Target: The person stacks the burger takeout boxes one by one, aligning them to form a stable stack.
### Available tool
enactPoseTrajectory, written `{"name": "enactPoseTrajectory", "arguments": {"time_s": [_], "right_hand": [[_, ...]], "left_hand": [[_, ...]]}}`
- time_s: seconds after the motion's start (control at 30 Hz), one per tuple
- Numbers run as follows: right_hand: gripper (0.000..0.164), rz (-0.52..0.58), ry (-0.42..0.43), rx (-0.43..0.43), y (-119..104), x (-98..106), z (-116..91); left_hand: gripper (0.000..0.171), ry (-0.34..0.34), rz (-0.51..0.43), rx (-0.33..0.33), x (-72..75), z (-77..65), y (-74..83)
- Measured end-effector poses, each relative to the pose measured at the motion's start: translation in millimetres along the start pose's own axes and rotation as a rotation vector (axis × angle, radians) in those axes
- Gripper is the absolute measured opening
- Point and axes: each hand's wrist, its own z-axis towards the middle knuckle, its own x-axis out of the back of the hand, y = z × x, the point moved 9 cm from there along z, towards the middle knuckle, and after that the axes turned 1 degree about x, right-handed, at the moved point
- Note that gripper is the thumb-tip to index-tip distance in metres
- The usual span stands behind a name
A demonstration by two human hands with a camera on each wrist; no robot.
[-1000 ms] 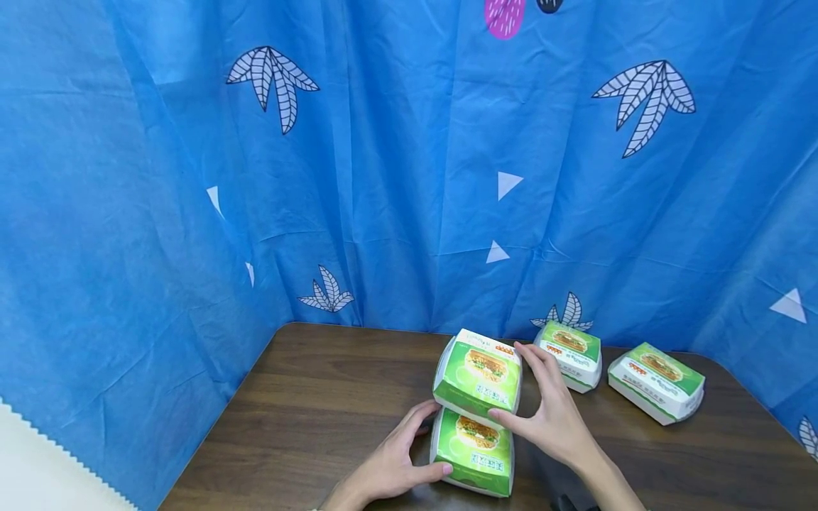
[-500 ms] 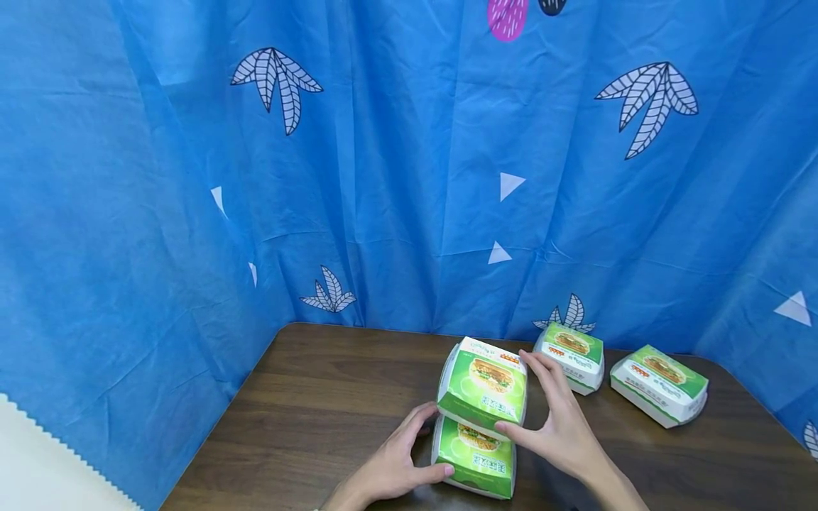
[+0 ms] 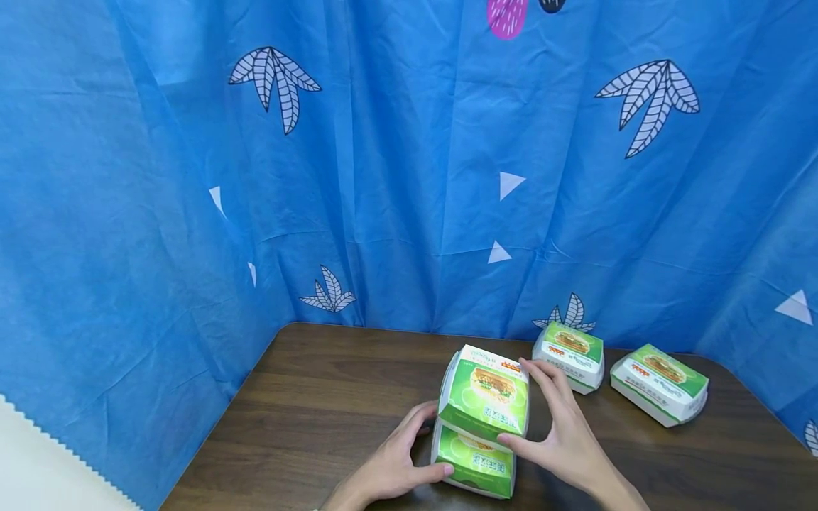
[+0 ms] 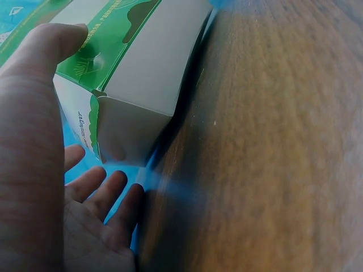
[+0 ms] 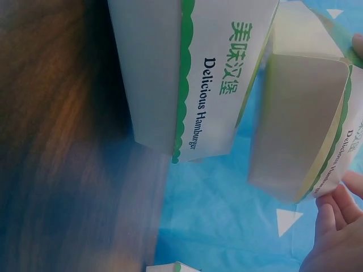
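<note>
Two green-and-white hamburger boxes are in front of me in the head view. The lower hamburger box [image 3: 476, 465] lies on the table, burger picture facing up. My left hand [image 3: 390, 465] holds it at its left side, thumb [image 4: 62, 42] on the green lid and the other fingers spread around the far side. Above it, my right hand [image 3: 562, 433] pinches the upper hamburger box [image 3: 483, 397] between thumb and fingers along its right side. That box overlaps the lower one's back part. In the right wrist view, a wedge of blue shows between the two boxes, the upper one tilted.
Two more hamburger boxes stand at the back right, one [image 3: 569, 355] near the curtain and another [image 3: 660, 385] farther right. A blue patterned curtain [image 3: 396, 177] closes off the back and sides of the dark wooden table [image 3: 319, 397].
My right hand has brought the upper hamburger box toward me and slightly right, covering more of the lower box. My left hand has stayed at the lower box.
</note>
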Motion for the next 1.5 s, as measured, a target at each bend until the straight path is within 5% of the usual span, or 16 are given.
{"name": "enactPoseTrajectory", "arguments": {"time_s": [0.93, 1.5], "right_hand": [[0.114, 0.025, -0.068, 0.04, -11.9, 0.5, -11.3], [0.115, -0.009, -0.108, 0.033, -11.4, -2.2, -12.9]], "left_hand": [[0.078, -0.003, -0.006, -0.007, 1.1, 0.4, 2.5], [0.077, 0.023, 0.026, -0.09, 2.2, -0.8, 8.3]]}}
